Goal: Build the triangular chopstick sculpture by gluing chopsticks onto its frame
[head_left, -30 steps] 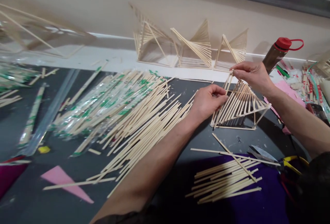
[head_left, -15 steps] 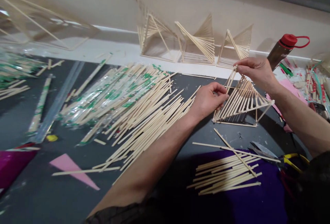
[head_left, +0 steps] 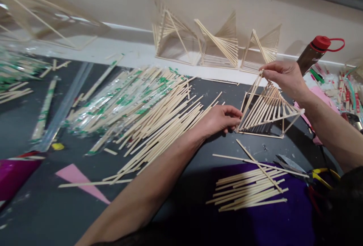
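Observation:
A twisted frame of thin wooden sticks (head_left: 268,106) stands on the dark table, right of centre. My right hand (head_left: 285,78) pinches the top end of a stick at the frame's upper left corner. Lower down, my left hand (head_left: 219,119) has its thumb and fingers together at the frame's lower left edge, on the lower end of a stick. Loose sticks (head_left: 170,125) lie in a wide heap left of my left hand. Nearer me, several more sticks (head_left: 249,189) rest on purple cloth (head_left: 283,223).
Three finished-looking stick frames (head_left: 218,44) stand along the wall. A brown bottle with a red cap (head_left: 313,53) is behind my right hand. Scissors (head_left: 295,164) lie at the right. Wrapped stick bundles (head_left: 121,98) and a pink paper piece (head_left: 81,181) are on the left.
My left hand has slid down and left along the frame's left side, to its lower corner. My right hand remains at the top corner. The whole view has shifted slightly.

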A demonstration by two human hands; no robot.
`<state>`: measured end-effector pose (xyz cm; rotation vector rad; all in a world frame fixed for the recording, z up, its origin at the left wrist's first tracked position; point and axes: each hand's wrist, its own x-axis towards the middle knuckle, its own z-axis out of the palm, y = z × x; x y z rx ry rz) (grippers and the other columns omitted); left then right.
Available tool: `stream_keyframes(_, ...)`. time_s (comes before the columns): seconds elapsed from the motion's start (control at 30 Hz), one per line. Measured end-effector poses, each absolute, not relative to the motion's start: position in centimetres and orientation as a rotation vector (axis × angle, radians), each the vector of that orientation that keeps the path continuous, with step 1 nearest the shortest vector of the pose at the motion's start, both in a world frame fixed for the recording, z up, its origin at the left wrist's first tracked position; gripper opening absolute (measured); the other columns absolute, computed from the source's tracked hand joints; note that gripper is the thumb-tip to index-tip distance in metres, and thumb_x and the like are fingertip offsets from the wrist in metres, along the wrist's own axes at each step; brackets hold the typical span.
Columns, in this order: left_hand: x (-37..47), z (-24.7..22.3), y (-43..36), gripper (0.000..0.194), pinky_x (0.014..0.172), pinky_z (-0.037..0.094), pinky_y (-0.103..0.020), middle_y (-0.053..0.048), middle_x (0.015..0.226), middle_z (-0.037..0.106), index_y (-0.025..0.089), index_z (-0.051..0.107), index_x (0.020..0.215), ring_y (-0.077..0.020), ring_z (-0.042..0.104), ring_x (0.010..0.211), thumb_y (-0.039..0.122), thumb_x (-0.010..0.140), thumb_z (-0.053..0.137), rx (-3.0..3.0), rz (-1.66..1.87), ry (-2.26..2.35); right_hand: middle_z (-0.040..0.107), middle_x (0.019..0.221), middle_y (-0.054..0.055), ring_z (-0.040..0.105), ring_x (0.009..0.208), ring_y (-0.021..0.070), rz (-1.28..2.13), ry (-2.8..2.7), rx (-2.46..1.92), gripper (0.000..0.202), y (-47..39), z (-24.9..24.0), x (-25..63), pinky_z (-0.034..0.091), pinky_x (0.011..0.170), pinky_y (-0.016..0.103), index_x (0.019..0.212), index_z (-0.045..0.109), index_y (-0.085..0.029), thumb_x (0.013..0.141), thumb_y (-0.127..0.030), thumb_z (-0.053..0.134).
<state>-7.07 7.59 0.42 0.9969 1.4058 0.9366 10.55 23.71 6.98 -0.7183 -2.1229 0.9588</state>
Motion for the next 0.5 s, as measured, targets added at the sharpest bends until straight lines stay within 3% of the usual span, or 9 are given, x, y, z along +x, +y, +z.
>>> stream_keyframes(0.3, -8.03, 0.48, 8.09, 0.030, 0.037, 0.038, -0.018, -0.002, 0.069, 0.068, 0.014, 0.072, 0.089, -0.0104, 0.057, 0.049, 0.016, 0.059, 0.070, 1.029, 0.761, 1.293, 0.067, 0.074, 0.002, 0.056, 0.067, 0.0124, 0.957, -2.127, -0.722, 0.017, 23.65, 7.00, 10.64, 0.047, 0.066, 0.028, 0.083, 0.076, -0.016, 0.077, -0.028, 0.066)
stream_keyframes(0.5, -7.88, 0.76, 8.13, 0.028, 0.038, 0.038, -0.018, 0.000, 0.062, 0.066, 0.015, 0.072, 0.086, -0.0099, 0.055, 0.045, 0.015, 0.059, 0.070, 1.060, 0.731, 1.308, 0.066, 0.071, 0.001, 0.055, 0.064, 0.0113, 0.960, -2.114, -0.719, 0.016, 23.55, 7.06, 10.61, 0.045, 0.064, 0.027, 0.083, 0.076, -0.016, 0.077, -0.027, 0.066)
